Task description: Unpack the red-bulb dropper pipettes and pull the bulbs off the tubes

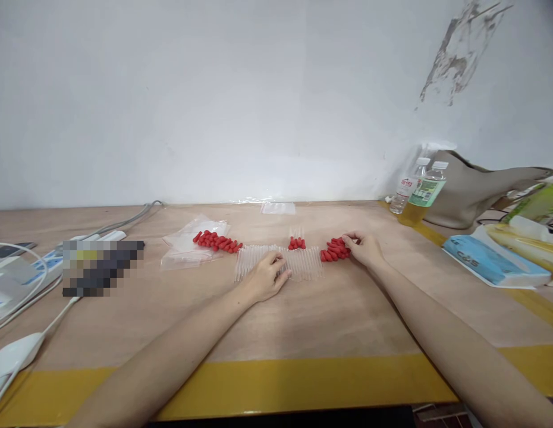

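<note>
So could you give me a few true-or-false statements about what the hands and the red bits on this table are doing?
1. The left hand rests on the row of clear tubes. True.
2. The right hand holds a water bottle. False: it touches the pile of red caps; the bottles stand by the wall.
3. More red caps lie on a clear plastic bag. True.
4. The table edge is blue. False: it is yellow.

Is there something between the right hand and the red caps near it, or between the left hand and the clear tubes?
Nothing visible. The right hand already touches the red caps, and the left hand rests directly on the row of clear tubes.
</note>
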### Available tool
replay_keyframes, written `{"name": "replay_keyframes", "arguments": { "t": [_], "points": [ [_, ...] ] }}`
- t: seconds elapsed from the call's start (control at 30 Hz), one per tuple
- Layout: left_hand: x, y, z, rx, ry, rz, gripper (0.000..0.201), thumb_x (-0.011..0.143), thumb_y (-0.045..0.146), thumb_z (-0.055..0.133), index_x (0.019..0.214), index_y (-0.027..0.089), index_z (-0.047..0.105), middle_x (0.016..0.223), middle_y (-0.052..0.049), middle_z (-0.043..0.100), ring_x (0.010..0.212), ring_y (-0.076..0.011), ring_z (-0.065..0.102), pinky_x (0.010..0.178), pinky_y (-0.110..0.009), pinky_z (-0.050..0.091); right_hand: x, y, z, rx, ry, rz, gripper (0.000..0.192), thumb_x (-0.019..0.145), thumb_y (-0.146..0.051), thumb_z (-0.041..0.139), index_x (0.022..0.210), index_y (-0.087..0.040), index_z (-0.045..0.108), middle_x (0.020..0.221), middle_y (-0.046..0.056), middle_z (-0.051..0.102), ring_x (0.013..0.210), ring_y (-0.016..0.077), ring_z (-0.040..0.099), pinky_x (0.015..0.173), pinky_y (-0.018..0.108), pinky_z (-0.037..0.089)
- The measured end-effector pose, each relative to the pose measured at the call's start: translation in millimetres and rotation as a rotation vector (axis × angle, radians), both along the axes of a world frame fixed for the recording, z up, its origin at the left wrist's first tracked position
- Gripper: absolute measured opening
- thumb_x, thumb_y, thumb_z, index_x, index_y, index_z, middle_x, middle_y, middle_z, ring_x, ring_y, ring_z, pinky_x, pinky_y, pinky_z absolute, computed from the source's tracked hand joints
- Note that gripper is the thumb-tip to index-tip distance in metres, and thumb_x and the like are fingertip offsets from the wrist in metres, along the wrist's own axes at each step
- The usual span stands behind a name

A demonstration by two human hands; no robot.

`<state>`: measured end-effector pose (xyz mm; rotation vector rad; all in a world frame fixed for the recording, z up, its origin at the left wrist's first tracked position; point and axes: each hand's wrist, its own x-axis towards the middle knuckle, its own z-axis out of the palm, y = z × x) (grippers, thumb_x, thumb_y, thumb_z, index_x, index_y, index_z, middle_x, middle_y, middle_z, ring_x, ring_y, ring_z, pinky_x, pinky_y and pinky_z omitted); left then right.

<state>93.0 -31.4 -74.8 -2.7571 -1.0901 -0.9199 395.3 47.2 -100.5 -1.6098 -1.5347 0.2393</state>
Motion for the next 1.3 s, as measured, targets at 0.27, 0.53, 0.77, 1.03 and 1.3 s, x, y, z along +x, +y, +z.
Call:
{"name": "replay_keyframes", "arguments": {
  "t": [0.27,0.53,0.77,1.03,1.3],
  "points": [
    [-15,-4,5.9,0.084,0.065,0.043,0.031,0.082,0.035,0.045,0.105,0.017,0.055,0.102,-0.009,0.054,0.095,-0.021,0.048,0.083,-0.037,0.039,-25,-26,30.7,0.113,-0.148,-0.09,0.022,0.072,-0.034,0.05,0.077,-0.019,0.066,0.074,0.003,0.066,0.064,0.0152,0.056,0.057,0.025,0.036],
    [-19,-9,6.5,0.14,0.09,0.074,0.026,0.083,0.031,0.044,0.104,0.02,0.056,0.102,-0.008,0.055,0.097,-0.0212,0.048,0.082,-0.038,0.037,-109,-28,63.0,0.004,-0.537,0.183,0.023,0.075,-0.039,0.049,0.075,-0.024,0.068,0.076,0.003,0.066,0.076,0.0182,0.055,0.066,0.029,0.033],
    [-22,-9,4.4,0.142,0.071,0.075,0.027,0.082,0.029,0.046,0.106,0.019,0.055,0.103,-0.009,0.054,0.102,-0.0223,0.047,0.085,-0.039,0.038,-148,-18,50.2,-0.066,-0.677,0.077,0.037,0.076,-0.047,0.046,0.078,-0.016,0.066,0.088,0.014,0.061,0.088,0.0272,0.05,0.075,0.039,0.028],
    [-22,-8,4.1,0.121,0.071,0.064,0.034,0.082,0.03,0.046,0.113,0.016,0.049,0.108,-0.01,0.053,0.106,-0.0223,0.045,0.09,-0.039,0.037,-152,-16,52.5,-0.036,-0.612,-0.022,0.032,0.08,-0.032,0.039,0.079,-0.014,0.065,0.087,0.015,0.061,0.087,0.0277,0.051,0.073,0.041,0.026],
    [-22,-8,5.5,0.22,0.038,0.125,0.047,0.085,0.021,0.038,0.131,0.016,0.029,0.13,-0.013,0.038,0.122,-0.025,0.032,0.097,-0.043,0.032,-113,-49,55.5,0.2,-0.299,0.275,0.022,0.079,-0.034,0.046,0.08,-0.02,0.063,0.08,0.004,0.064,0.078,0.018,0.053,0.07,0.03,0.033]
  ]
}}
